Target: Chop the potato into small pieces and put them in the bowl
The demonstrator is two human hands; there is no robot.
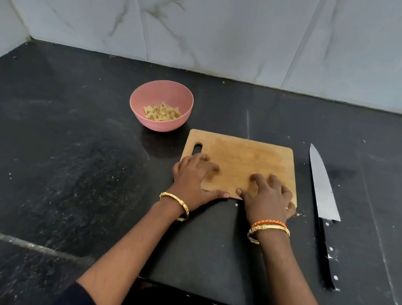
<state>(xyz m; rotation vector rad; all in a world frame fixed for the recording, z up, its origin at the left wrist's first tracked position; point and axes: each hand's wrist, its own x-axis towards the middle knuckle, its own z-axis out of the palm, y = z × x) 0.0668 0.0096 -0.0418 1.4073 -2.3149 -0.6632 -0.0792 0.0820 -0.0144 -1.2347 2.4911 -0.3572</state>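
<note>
Both hands lie with fingers spread, gripping nothing: left hand (pixel 194 178) and right hand (pixel 268 198) rest on the near edge of the wooden cutting board (pixel 244 157). Right of it lies the knife (pixel 323 199). Far-left, the pink bowl (pixel 163 92) holds the potato pieces (pixel 161 113).
</note>
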